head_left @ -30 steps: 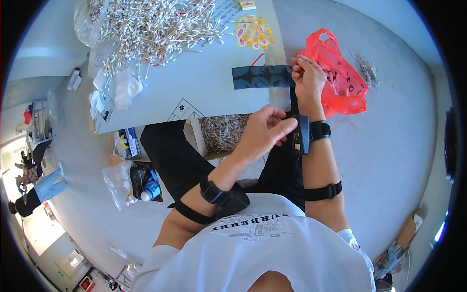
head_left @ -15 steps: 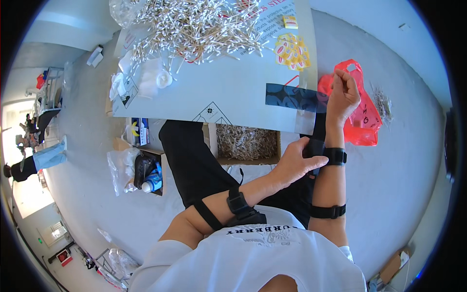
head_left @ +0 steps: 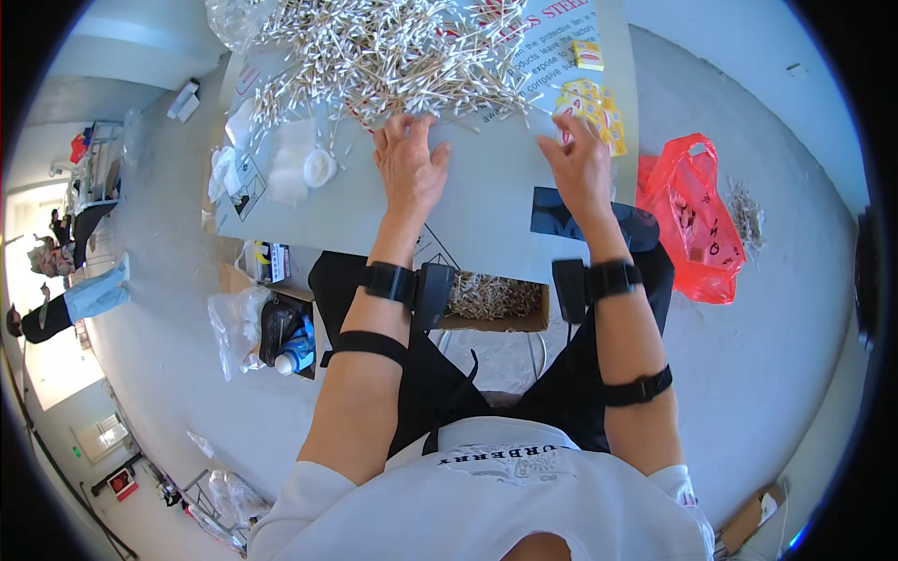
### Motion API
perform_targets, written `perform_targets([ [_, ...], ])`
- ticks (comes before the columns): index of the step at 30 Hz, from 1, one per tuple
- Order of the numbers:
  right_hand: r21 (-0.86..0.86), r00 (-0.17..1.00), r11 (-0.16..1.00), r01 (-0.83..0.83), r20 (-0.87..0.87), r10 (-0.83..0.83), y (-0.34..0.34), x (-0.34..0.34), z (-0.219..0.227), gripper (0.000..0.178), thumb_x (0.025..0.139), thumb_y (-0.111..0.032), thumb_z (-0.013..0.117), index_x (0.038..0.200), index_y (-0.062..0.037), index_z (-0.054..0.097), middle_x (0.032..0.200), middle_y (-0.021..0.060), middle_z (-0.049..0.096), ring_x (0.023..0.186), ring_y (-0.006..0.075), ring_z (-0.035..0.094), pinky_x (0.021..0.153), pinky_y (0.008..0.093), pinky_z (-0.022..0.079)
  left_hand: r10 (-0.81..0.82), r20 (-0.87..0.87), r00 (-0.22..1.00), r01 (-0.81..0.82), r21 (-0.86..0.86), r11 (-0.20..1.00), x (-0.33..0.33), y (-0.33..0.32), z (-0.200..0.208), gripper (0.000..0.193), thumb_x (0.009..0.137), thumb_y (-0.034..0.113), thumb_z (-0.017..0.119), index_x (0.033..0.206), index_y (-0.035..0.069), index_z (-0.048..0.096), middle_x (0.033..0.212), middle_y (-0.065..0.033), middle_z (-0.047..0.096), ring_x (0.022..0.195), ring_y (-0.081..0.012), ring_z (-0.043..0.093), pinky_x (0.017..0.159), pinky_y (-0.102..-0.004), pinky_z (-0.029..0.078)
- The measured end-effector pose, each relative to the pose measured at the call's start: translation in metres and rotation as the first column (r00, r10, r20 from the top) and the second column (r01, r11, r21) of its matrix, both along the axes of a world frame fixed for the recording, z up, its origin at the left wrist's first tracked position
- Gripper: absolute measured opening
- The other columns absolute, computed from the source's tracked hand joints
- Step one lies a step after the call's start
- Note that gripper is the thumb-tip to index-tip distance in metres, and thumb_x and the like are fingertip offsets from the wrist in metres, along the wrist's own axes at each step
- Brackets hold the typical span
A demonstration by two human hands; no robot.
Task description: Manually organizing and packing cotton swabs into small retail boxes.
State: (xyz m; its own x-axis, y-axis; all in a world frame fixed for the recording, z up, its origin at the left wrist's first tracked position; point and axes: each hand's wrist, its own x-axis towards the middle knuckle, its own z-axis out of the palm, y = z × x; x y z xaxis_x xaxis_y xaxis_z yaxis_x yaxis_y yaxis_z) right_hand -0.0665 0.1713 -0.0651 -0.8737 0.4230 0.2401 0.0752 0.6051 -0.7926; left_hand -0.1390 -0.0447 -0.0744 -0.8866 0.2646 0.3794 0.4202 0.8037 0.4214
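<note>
Both hands were over the bench (head_left: 486, 201), forearms reaching away from the body. The left hand (head_left: 410, 168) was palm down, its fingers slightly bent and its thumb held well apart from them. Its fingertips were at the near edge of a big loose heap of cotton swabs (head_left: 374, 65), which spread out beyond that hand and to both sides of it; whether they touched any swab was hard to tell from above. The right hand (head_left: 582, 168) had its fingers bent forward and its thumb set apart, with a gap between them and nothing visibly pinched.

Just beyond and to the right of the right hand lay a cluster of yellow packets (head_left: 613, 122), partly covered by its fingers, and farther beyond was a small yellow box (head_left: 587, 54). A dark strip (head_left: 552, 213) lay nearer the body than the right hand, partly under its wrist. Well to the right of that hand, off the bench, was a red plastic bag (head_left: 697, 224).

To the left of the left hand were a round white tub (head_left: 320, 168) and a clear plastic packet (head_left: 290, 161). Below and between the hands, under the bench edge, a carton (head_left: 505, 324) held more swabs
</note>
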Motion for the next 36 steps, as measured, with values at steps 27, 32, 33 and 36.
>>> perform_targets([
  [27, 0.027, 1.000, 1.000, -0.009, -0.012, 0.009, -0.014, 0.043, -0.009, 0.024, 0.081, 0.003, 0.065, 0.104, 0.0016, 0.062, 0.095, 0.0109, 0.061, 0.059, 0.0161, 0.054, 0.058, 0.0304, 0.047, 0.327, 0.205, 0.923, -0.345, 0.057, 0.937, -0.051, -0.228, 0.004, 0.020, 0.073, 0.011, 0.075, 0.090, 0.002, 0.069, 0.079, -0.0083, 0.064, 0.071, -0.0197, 0.060, 0.068, -0.0321, 0.050],
  [32, -0.019, 0.999, 0.999, -0.048, 0.001, 0.048, -0.029, 0.048, -0.006, 0.022, 0.082, 0.004, 0.065, 0.103, 0.0022, 0.062, 0.095, 0.0098, 0.060, 0.059, 0.0139, 0.053, 0.057, 0.0286, 0.046, 0.254, 0.365, 0.896, -0.356, 0.246, 0.901, -0.051, -0.229, 0.001, 0.016, 0.070, 0.009, 0.076, 0.083, 0.003, 0.071, 0.080, -0.0082, 0.064, 0.072, -0.0196, 0.061, 0.068, -0.0329, 0.051],
  [33, -0.026, 0.998, 0.998, -0.059, -0.008, 0.059, -0.034, 0.048, -0.002, 0.021, 0.082, 0.004, 0.065, 0.103, 0.0020, 0.062, 0.093, 0.0085, 0.061, 0.060, 0.0128, 0.054, 0.057, 0.0277, 0.046, 0.298, 0.313, 0.902, -0.402, 0.357, 0.843, -0.049, -0.232, 0.003, 0.014, 0.071, 0.007, 0.076, 0.083, 0.004, 0.071, 0.081, -0.0077, 0.063, 0.075, -0.0204, 0.060, 0.071, -0.0333, 0.050],
  [36, -0.160, 0.996, 0.983, -0.084, 0.024, 0.089, -0.040, 0.051, -0.001, 0.018, 0.086, -0.002, 0.066, 0.103, 0.0010, 0.063, 0.088, 0.0062, 0.064, 0.062, 0.0112, 0.056, 0.058, 0.0259, 0.046, 0.365, 0.059, 0.929, -0.350, 0.457, 0.818, -0.038, -0.221, 0.017, 0.012, 0.072, 0.005, 0.076, 0.083, 0.006, 0.071, 0.083, -0.0069, 0.062, 0.081, -0.0226, 0.059, 0.075, -0.0343, 0.048],
])
